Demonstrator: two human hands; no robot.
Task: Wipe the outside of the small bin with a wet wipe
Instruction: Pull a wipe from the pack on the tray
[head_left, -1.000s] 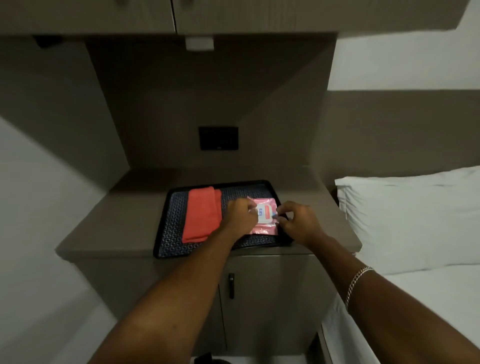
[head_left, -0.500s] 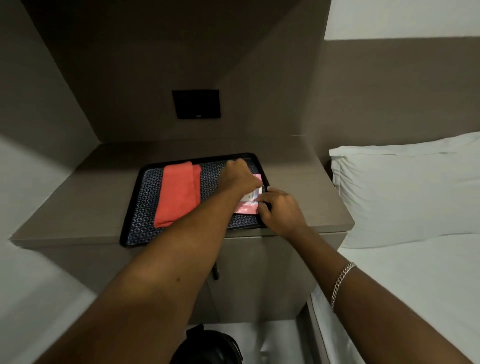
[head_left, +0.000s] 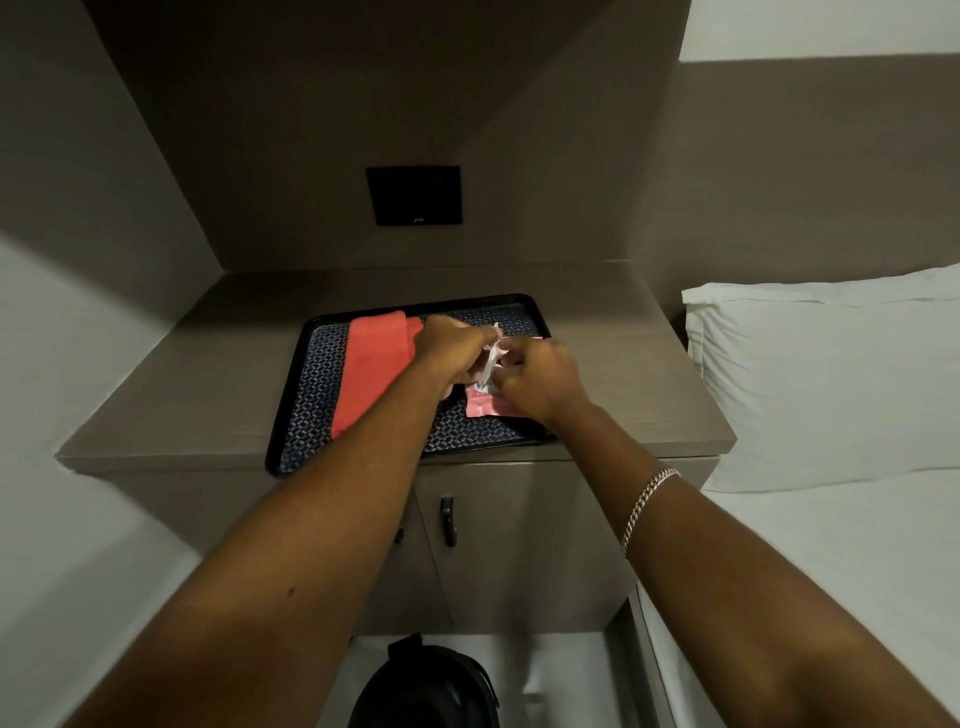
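Observation:
A pink wet wipe pack (head_left: 482, 406) lies on the right half of a black patterned tray (head_left: 306, 395). My left hand (head_left: 451, 354) grips the pack's top from the left, fingers curled. My right hand (head_left: 541, 380) pinches a white strip (head_left: 490, 358) that stands up from the pack between the two hands; I cannot tell whether it is the flap or a wipe. The small black bin (head_left: 426, 686) sits on the floor below the cabinet, at the bottom edge of the view, partly cut off.
A folded red cloth (head_left: 371, 364) lies on the tray's left half. The tray rests on a brown cabinet top (head_left: 197, 395) with two door handles (head_left: 448, 521) below. A bed with a white pillow (head_left: 821, 384) is close on the right.
The white strip now stands raised from the pack between my hands; before, the pack lay flat under them. The view has tilted down, bringing more of the black bin into sight.

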